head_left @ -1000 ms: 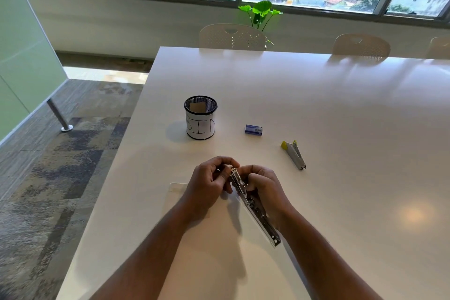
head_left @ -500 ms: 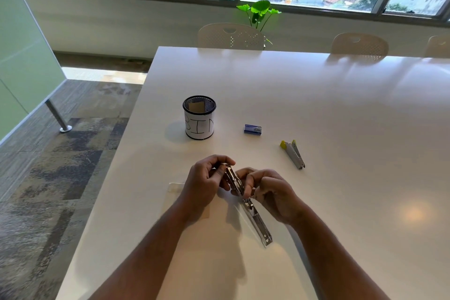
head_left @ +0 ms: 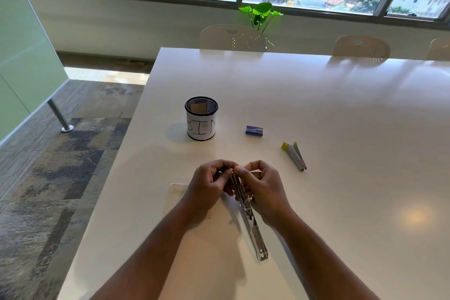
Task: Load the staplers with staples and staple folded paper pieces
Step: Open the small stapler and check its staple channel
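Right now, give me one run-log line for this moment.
left hand: grips silver stapler tip | right hand: holds same stapler | yellow-tipped stapler: untouched on table | staple box: on table

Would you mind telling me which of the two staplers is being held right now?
The long silver stapler, gripped at its far end by both the left hand and right hand. The yellow-tipped stapler lies untouched on the table.

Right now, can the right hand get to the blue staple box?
Probably yes, once freed. The right hand is gripping the open stapler; bare table lies between it and the staple box, with nothing in the way.
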A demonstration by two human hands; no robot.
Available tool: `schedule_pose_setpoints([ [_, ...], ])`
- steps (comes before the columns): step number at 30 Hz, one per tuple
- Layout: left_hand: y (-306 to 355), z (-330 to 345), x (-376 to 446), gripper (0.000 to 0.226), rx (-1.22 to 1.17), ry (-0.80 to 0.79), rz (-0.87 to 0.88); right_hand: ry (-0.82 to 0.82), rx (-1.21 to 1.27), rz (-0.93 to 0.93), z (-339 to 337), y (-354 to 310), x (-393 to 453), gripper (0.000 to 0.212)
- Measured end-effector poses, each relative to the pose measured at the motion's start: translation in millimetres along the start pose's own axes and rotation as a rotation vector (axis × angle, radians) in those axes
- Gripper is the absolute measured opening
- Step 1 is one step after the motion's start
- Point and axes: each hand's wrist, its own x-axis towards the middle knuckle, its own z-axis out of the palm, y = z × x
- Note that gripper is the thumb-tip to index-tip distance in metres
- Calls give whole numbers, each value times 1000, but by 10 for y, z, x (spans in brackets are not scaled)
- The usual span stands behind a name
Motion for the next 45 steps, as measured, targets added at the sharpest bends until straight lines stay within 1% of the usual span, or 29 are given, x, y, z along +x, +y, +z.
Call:
schedule_pose_setpoints([
  [3, 10, 2, -8, 24, 5, -5, 1, 21, -34, -19, 7, 13, -5, 44],
  [5, 23, 3, -12, 23, 10, -3, 4, 13, -32, -20, -2, 20, -3, 40],
  [8, 26, 4, -9, 25, 13, 16, 2, -3, -32, -20, -24, 47, 0, 24],
  [10, 20, 7, -4, 26, 13, 19, 1, -16, -29, -14, -51, 64, -2, 19],
  [12, 19, 10, -5, 26, 12, 14, 1, -30, -9, 0, -68, 61, -5, 22],
  [15, 29, 8, -10, 27, 9, 22, 4, -57, 26, 23, -84, 35, -11, 39],
  [17, 27, 7, -8, 28, 9, 26, 3, -85, 37, 40, -107, 29, -11, 44],
  [21, 19, -1, -7, 28, 4, 22, 8, -136, 62, 70, -163, 34, 6, 35],
  [26, 25, 2, -17, 27, 8, 26, 10, -165, 54, 78, -169, -2, -15, 33],
  [29, 29, 0, -15, 27, -2, 26, 11, -140, 72, 77, -155, -18, -20, 27],
  [32, 22, -2, -17, 27, 8, 16, 12, -84, 88, 86, -119, -13, -18, 27],
  [34, 15, -3, -22, 27, 13, 9, 13, -44, 60, 60, -86, 3, -17, 25],
  [35, 13, -3, -24, 27, 12, 8, 12, -26, 43, 47, -69, 10, -16, 26],
  [38, 10, 6, -22, 26, -1, 2, 14, 4, -11, -1, -29, 22, -16, 39],
  [39, 5, 7, -18, 25, -4, 3, 15, 15, -35, -20, -24, 34, -14, 38],
  [42, -19, 6, -6, 24, -4, 10, 14, 38, -84, -48, -41, 89, -2, 25],
  [45, -36, 6, -3, 24, 0, 15, 6, 26, -117, -55, -67, 124, 7, 18],
])
